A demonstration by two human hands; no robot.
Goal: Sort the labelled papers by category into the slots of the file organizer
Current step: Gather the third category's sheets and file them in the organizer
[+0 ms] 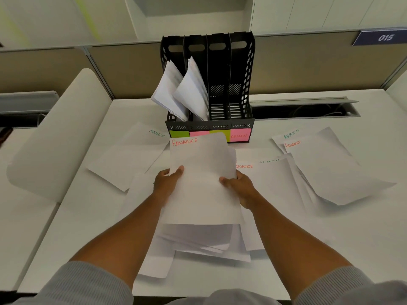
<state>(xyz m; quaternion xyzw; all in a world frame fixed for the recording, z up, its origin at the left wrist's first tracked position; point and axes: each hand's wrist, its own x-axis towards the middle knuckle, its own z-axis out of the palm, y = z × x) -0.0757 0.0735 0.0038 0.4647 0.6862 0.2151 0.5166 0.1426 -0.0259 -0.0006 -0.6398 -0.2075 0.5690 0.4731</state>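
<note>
1. Both hands, left (168,180) and right (239,186), gripped a FINANCE sheaf (202,179) by its sides.
2. Ahead, the organizer (209,84) held papers in two left slots only.
3. Many labelled sheets (326,168) lay unsorted beside the hands on the table (77,216).

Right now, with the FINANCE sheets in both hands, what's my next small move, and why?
Probably lower the white FINANCE-labelled paper stack slightly: both the left hand and right hand grip it, and it hides some sticky-note labels on the black four-slot file organizer. Only the pink ADMIN note is readable.

Head view, downward over desk (66,216)
</note>
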